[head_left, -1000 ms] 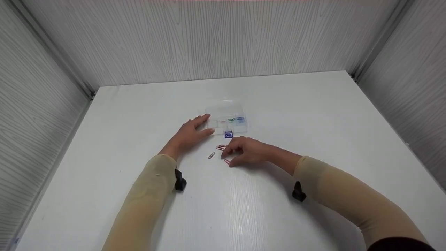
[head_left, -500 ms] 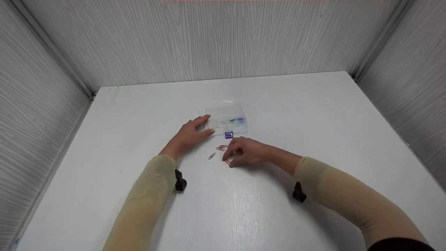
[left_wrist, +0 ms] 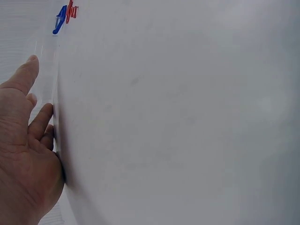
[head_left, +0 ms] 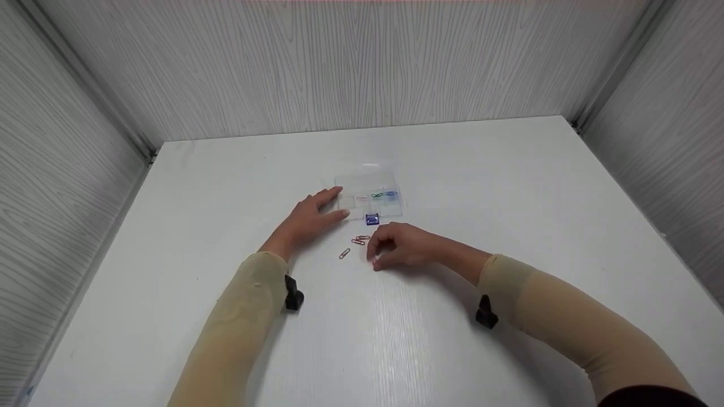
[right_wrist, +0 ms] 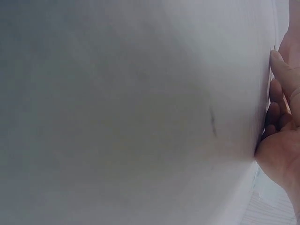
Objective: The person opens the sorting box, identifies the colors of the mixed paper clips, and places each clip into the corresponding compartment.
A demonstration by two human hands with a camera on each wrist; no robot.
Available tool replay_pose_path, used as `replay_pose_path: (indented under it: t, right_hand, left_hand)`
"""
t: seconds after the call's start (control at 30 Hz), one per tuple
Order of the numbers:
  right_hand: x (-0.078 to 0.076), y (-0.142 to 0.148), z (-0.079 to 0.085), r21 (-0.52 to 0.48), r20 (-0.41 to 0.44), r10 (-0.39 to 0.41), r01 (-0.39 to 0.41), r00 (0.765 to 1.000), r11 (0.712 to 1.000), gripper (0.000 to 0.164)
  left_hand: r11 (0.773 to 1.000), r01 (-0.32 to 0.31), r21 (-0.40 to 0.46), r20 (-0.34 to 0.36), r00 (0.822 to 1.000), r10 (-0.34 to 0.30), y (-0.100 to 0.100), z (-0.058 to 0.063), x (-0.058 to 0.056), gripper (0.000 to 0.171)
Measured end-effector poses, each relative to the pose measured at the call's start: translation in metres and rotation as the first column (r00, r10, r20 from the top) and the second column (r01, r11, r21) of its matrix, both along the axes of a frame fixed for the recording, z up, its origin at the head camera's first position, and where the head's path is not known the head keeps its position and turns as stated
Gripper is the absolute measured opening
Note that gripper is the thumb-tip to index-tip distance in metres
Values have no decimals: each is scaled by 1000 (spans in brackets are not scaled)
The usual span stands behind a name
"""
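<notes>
A clear plastic compartment box (head_left: 386, 210) lies with its lid tipped back in the head view. My left hand (head_left: 310, 217) rests at its left side, fingers fairly straight and thumb on the front-left corner. In the left wrist view, the left hand (left_wrist: 28, 140) reaches along the box's clear wall. Just in front of the box, my right hand (head_left: 404, 246) pinches a red paper clip (head_left: 374, 260) between thumb and forefinger at the table. Most of that clip is hidden by the fingertips. In the right wrist view, the right hand (right_wrist: 283, 122) shows only at the edge.
Several red paper clips (head_left: 358, 242) lie left of the right hand, one (head_left: 344, 254) apart from the others. A blue piece (head_left: 372, 219) sits at the box's front edge. Green clips (head_left: 376, 195) and blue clips (head_left: 391, 194) lie in back compartments. Pale panels surround the white table (head_left: 317, 350).
My right thumb and forefinger have closed together on the red paper clip, which lay between them on the table before. The left hand has stayed at the box.
</notes>
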State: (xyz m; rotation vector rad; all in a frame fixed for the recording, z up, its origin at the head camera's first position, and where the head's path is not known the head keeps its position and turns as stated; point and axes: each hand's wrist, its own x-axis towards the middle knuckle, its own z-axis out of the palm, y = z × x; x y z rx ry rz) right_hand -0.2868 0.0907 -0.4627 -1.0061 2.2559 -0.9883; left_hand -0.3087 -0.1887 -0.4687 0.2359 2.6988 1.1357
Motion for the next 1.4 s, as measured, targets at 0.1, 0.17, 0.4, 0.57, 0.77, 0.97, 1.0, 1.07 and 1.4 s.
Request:
replay_pose_path:
  t: [0.1, 0.17, 0.4, 0.57, 0.77, 0.97, 1.0, 1.07, 1.4]
  right_hand:
    - [0, 1, 0, 5, 14, -22, 22, 1000, 1000, 13]
    - [0, 1, 0, 0, 22, -28, 28, 999, 1000, 11]
    - [-1, 2, -2, -52, 58, -30, 33, 998, 998, 6]
    - [-1, 3, -2, -68, 65, -30, 34, 997, 997, 4]
    - [-2, 5, -1, -47, 10, -16, 17, 1000, 999, 4]
    - [-2, 6, 2, -37, -25, -32, 31, 999, 999, 4]
    - [-2, 5, 3, -42, -31, -52, 51, 998, 998, 4]
    - [-2, 3, 8, -57, -51, -113, 110, 992, 992, 5]
    - [-26, -14, 33, -217, -170, -425, 387, 889, 896, 5]
  left_hand:
    - [1000, -9, -2, 7, 1000, 9, 0, 0, 0, 76]
    - [1000, -16, -3, 12, 1000, 16, 1, 0, 1, 76]
    - [1000, -11, -11, 7, 1000, 11, 1, 2, 1, 75]
    - [1000, -22, -13, 16, 1000, 23, 1, 0, 0, 75]
    - [999, -29, -16, 18, 999, 29, 1, 1, 2, 75]
    - [999, -44, -16, 27, 999, 44, 2, 2, 4, 75]
    - [999, -45, -17, 27, 999, 46, 2, 2, 4, 75]
    - [999, -45, -22, 24, 999, 45, 2, 2, 4, 75]
    - [1000, -21, 2, 11, 1000, 21, 1, 1, 3, 74]
